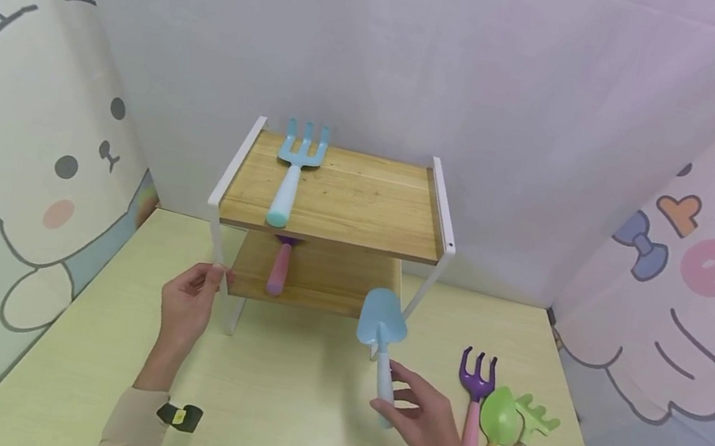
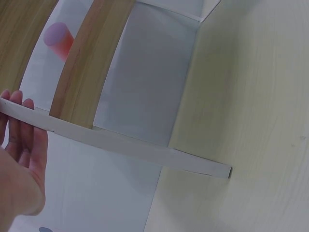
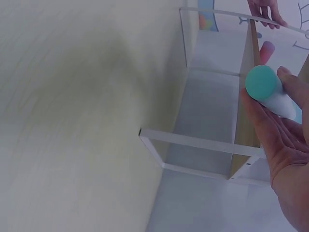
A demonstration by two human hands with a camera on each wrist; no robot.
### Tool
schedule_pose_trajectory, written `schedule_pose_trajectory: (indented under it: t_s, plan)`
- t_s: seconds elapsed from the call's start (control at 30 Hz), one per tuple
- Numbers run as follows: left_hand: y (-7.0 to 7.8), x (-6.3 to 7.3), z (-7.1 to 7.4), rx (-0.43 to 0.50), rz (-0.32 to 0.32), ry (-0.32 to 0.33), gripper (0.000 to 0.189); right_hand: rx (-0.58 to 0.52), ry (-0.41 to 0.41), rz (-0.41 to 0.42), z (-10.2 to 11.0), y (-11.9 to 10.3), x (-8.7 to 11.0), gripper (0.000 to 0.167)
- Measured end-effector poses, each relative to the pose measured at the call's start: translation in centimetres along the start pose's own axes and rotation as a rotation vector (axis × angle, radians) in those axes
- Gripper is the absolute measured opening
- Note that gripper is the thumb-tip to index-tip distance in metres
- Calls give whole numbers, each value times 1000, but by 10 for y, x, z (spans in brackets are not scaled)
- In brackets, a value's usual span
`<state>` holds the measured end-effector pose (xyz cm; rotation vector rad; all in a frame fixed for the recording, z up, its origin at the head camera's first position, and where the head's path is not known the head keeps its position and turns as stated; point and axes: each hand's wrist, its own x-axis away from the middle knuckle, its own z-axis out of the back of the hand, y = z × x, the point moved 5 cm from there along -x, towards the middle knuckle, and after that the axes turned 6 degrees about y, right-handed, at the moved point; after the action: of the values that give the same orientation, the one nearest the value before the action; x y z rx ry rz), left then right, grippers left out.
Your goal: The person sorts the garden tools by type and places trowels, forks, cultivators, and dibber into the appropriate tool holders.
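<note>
My right hand (image 1: 426,422) grips the pale handle of a light blue hand trowel (image 1: 383,319), its blade up in front of the shelf's right side. The teal handle end of the trowel (image 3: 262,82) faces the right wrist camera. At the left, my left hand (image 1: 188,305) holds the white front post (image 2: 106,138) of a two-tier wooden shelf (image 1: 375,202); its fingers pass behind the post. A light blue hand fork (image 1: 287,191) lies on the upper tier's left side. Below it, a pink-handled tool (image 1: 279,270) lies on the lower tier, its head mostly hidden.
On the table (image 1: 280,417) at the right lie a purple hand fork with a pink handle (image 1: 472,419), a green trowel with a yellow handle (image 1: 500,416) and a green rake with a wooden handle (image 1: 531,425). Cartoon-printed cloth walls (image 1: 389,45) surround the table.
</note>
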<state>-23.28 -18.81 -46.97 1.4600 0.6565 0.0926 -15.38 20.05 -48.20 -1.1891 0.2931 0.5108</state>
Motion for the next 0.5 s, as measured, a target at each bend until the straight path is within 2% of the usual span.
schedule_pose_trajectory:
  t_s: [0.27, 0.5]
  plan:
    - [1, 1, 1, -4, 6, 2, 24, 8, -20, 40, -8, -6, -16, 55]
    - [-1, 0, 0, -2, 12, 8, 23, -3, -35, -41, -13, -4, -25, 55]
